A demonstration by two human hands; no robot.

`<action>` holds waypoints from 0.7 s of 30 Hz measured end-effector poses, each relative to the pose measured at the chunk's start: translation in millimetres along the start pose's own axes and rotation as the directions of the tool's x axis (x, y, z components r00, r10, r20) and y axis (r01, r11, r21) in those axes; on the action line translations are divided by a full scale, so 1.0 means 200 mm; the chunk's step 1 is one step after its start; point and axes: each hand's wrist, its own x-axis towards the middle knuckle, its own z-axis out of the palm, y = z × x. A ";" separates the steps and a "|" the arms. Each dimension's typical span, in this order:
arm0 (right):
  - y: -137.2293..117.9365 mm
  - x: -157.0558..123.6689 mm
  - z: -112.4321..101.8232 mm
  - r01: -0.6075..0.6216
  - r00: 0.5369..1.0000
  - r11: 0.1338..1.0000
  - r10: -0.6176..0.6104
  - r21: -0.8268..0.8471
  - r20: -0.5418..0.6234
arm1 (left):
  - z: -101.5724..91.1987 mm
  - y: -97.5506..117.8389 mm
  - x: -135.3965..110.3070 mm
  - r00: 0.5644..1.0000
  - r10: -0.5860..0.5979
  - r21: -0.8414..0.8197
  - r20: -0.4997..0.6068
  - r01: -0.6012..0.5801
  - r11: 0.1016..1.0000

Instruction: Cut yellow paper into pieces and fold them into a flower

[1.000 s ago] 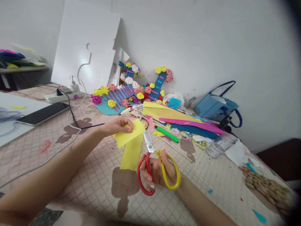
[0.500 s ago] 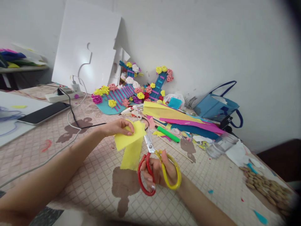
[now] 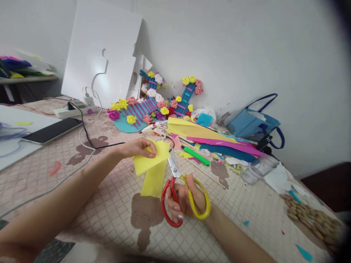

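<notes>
Between thumb and fingers my left hand [image 3: 141,147] pinches a piece of yellow paper [image 3: 148,164]. Below it a strip of the same yellow colour [image 3: 154,179] slopes down toward the tabletop; whether the two are joined I cannot tell. My right hand [image 3: 186,199] has its fingers through the handles of the scissors [image 3: 174,171], one loop red and the other yellow. The metal blades point up and away, at the right edge of the paper, and look nearly closed. Just beyond the hands lies a white glue gun [image 3: 154,128].
Paper flowers cover a blue craft piece [image 3: 124,124] by the wall. Coloured sheets [image 3: 203,129], a green marker [image 3: 196,156] and a thin stick [image 3: 205,171] lie ahead. A phone [image 3: 52,130], power strip [image 3: 74,110] and cables are left; a blue bag [image 3: 246,122] and peanuts [image 3: 307,215] right.
Hardly anything differs. The scissors' handles and my right fingers have shifted very slightly; the yellow paper stays in my left hand.
</notes>
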 end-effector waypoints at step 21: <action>0.04 0.02 -0.04 0.049 0.989 0.994 -0.062 0.103 0.133 | 0.00 0.05 -0.02 1.000 0.018 0.012 -0.024 -0.018 1.000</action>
